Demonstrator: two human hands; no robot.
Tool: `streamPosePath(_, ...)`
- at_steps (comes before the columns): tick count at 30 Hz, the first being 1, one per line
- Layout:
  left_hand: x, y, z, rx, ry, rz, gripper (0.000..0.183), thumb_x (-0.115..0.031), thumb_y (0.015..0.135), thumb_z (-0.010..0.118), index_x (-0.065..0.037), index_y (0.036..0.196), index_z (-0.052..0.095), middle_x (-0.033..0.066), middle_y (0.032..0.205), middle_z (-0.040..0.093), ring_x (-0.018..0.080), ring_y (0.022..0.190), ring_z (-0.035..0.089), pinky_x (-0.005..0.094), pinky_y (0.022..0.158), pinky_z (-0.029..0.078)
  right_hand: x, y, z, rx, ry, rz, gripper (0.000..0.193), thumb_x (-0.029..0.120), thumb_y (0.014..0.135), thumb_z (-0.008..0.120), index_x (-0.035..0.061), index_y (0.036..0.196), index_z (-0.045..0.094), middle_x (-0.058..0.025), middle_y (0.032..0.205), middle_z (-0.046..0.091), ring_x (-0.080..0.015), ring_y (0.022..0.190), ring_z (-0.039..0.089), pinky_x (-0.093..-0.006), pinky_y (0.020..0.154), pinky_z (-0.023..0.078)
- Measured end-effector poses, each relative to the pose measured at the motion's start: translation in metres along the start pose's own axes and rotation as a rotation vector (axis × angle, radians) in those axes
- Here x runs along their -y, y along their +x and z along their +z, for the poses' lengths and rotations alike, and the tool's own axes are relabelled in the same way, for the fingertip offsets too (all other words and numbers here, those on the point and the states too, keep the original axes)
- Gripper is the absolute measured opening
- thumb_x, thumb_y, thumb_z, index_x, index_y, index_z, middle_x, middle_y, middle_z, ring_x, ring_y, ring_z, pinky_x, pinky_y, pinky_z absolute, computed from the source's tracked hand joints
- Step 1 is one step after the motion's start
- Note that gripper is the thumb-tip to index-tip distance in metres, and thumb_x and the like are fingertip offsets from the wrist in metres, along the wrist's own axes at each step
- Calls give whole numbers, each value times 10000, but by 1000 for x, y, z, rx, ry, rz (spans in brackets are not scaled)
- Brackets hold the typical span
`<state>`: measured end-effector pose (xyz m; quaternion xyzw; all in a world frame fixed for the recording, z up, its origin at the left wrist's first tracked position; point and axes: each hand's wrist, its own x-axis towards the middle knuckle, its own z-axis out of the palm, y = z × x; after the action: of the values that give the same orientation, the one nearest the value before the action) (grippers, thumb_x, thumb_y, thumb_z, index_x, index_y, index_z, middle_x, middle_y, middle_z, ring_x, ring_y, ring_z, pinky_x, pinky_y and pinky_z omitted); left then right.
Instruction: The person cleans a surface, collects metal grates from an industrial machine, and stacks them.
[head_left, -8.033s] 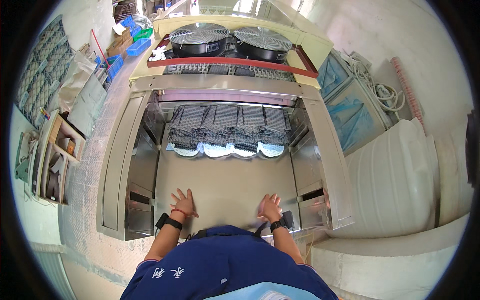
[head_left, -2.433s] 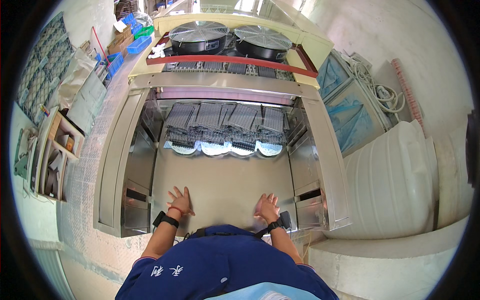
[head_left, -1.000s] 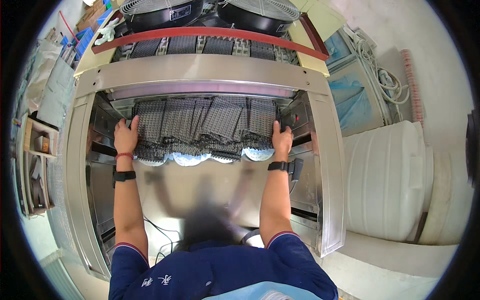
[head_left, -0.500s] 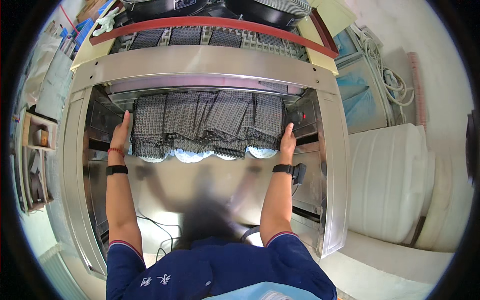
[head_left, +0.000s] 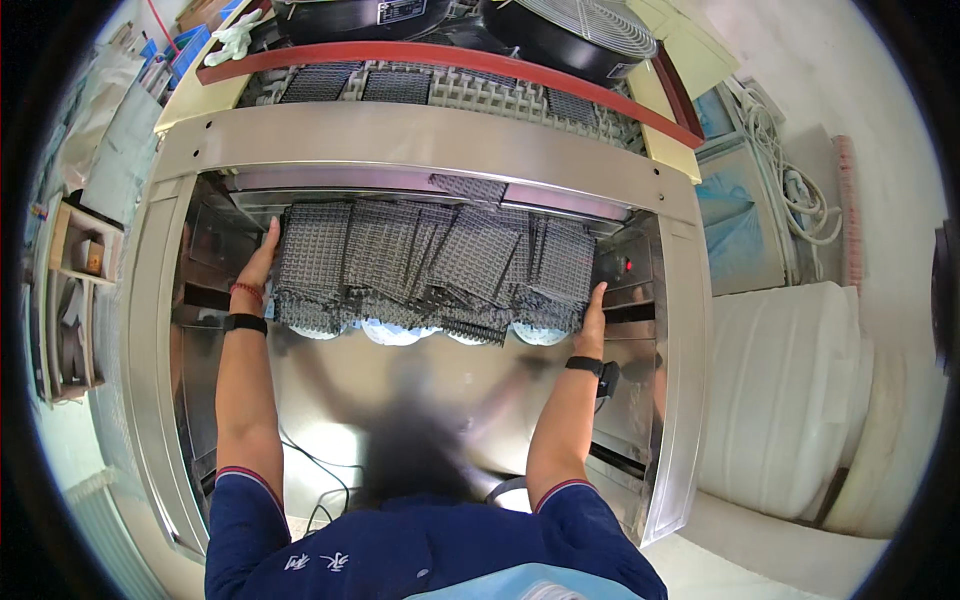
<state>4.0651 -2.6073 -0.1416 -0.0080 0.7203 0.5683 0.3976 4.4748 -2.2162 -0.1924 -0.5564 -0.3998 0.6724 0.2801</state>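
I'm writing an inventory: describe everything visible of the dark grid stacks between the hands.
The stacks are dark grey, rectangular, plastic-looking mesh pieces in uneven, overlapping piles, side by side, some askew. Pale bluish rounded shapes show at their near edge, beside a shiny metal surface. The left hand and right hand flank the row; contact is unclear.

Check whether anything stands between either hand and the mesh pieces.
Nothing visible does: the left hand is beside the left end of the mesh pieces, the right hand beside their right end; contact is unclear.
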Motion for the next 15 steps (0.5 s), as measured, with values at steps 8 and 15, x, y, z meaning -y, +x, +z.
streamPosePath(8,-8,22,-10,-4,243,55,895,-704,761,475,-17,1330,397,124,1345,418,237,1246,365,303,1030,253,5,10,9,218,92,-38,801,615,835,466,-65,1257,438,-119,1262,488,-226,1114,480,-313,949,351)
streamPosePath(15,7,37,-7,130,-202,10,796,-614,779,548,6,1270,457,110,1238,509,206,1073,504,289,918,381,11,-7,23,203,163,8,685,544,863,480,-5,1270,443,-105,1268,498,-246,1115,497,-351,952,369)
